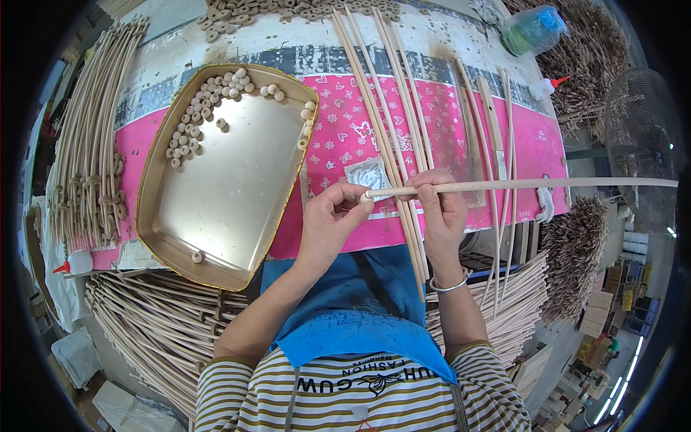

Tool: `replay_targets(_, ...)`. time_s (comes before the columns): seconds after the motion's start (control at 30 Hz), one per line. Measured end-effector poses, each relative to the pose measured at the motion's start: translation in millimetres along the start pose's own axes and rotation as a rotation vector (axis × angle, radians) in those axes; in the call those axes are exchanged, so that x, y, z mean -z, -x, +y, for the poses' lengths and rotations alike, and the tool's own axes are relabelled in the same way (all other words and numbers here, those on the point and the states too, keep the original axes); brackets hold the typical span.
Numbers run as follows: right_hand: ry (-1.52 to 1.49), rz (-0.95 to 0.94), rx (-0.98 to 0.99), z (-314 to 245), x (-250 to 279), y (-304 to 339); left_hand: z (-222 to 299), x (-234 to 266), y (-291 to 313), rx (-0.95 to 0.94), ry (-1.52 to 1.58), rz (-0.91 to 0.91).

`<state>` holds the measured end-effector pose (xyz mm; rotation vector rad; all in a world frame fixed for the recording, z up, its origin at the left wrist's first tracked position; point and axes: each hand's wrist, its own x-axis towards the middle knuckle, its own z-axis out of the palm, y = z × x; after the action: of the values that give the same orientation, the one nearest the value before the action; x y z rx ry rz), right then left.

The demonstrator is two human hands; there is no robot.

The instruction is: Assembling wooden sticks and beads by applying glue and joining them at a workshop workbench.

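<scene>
Striped beige-and-brown shirt (360, 392) and blue fabric apron (360, 302) sat nearest the lens, forearms rising from them; left hand (327, 219) had thumb and forefinger pinched narrow at the near tip of a long pale round wooden stick (547, 184), apparently on a small pale wooden bead (368, 194) there, though whether the bead was fully seated could not be told; right hand (440, 209) was closed around the same stick just beside the tip, a thin silver bangle (450, 286) on its wrist; the stick ran level out to the person's right, well past the table edge.

Outward: shallow gold-coloured metal tray (223, 245) lay left of the hands on the pink patterned table cover (345, 122), mostly bare, with loose beads (205, 108) clustered along its far-left corner and one lone bead near the front; a few plain sticks (392, 115) lay slanting across the cover beyond the hands.

Judged progress: well along but unfinished; big bundles of sticks with beads fitted (86, 165) lay at far left and more sticks below the table, so many looked done; the loose beads and plain sticks suggested more remained.

White squeeze bottle with red nozzle (75, 263) lay at the left edge; another (543, 88) stood far right.
</scene>
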<state>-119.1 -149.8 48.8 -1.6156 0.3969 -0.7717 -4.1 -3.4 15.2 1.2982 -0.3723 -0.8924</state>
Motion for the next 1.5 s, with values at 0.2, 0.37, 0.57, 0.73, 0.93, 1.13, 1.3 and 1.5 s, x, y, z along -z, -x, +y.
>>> replay_targets(0.2,0.044,-0.025,0.063,6,7,6,3,-2,3,0.01,0.005,0.0)
replay_targets(0.37,0.16,-0.079,0.162,1,9,9,5,-2,4,-0.029,-0.09,0.031)
replay_targets(0.57,0.143,-0.214,0.109,-11,15,7,12,10,3,-0.357,-0.514,-0.016)
replay_targets(0.73,-0.071,0.054,0.068,6,3,29,17,11,0,-0.468,-0.61,-0.136)
replay_targets(0.93,-0.164,0.16,-0.05,16,-29,44,-13,-20,6,-0.034,0.374,0.014)
replay_targets(1.13,-0.226,0.107,-0.452,-32,-12,53,1,-23,-6,-0.005,0.481,0.057)
replay_targets(1.3,1.056,-0.13,0.205,-82,60,65,17,-3,-9,-0.147,0.315,0.089)
replay_targets(1.5,0.587,-0.118,-0.456,-62,122,119,39,18,-15,-0.205,0.191,0.021)
